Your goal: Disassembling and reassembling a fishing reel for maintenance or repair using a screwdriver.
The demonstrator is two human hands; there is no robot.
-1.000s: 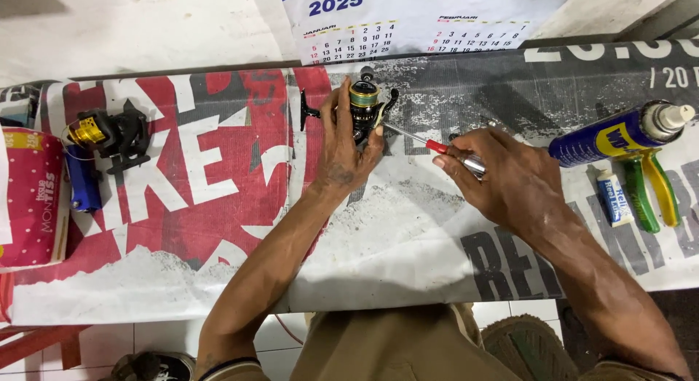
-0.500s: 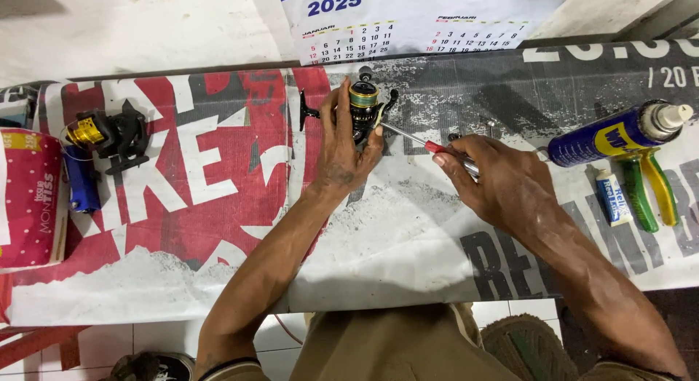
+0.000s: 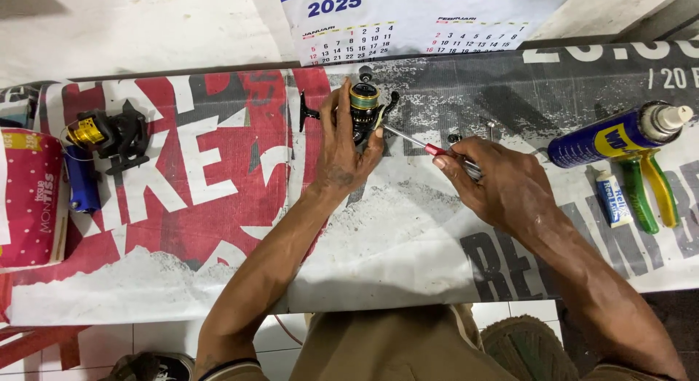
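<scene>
— Why is the left hand (image 3: 342,152) wrapped round that fishing reel (image 3: 362,108) like that?

— To pin it, I'd say. The reel sits at upper centre of the frame, just below the wall calendar (image 3: 422,17), and the fingers are closed over its body, pressing it down on the printed banner (image 3: 218,206) that covers the bench. Held that way it shouldn't twist under the tool.

— And the right hand (image 3: 495,184)?

— Clamped on a screwdriver (image 3: 426,147) with a red collar. The shaft runs up and left from right of centre, and its tip meets the reel's side beside the left thumb. The low angle suggests it is set into a screw on the flank, though the tip itself is too small to make out.

— What about the things off to the right?

— A blue spray can (image 3: 619,137) lies on its side at the right edge, nozzle pointing out, with green and yellow handled pliers (image 3: 652,188) and a small tube (image 3: 614,199) just beside it. All within the right hand's reach, probably deliberately.

— And on the left?

— A second reel (image 3: 109,137), black with a yellow spool, lies well apart at upper left, near a red dotted tissue pack (image 3: 29,199). Neither hand touches it.
</scene>
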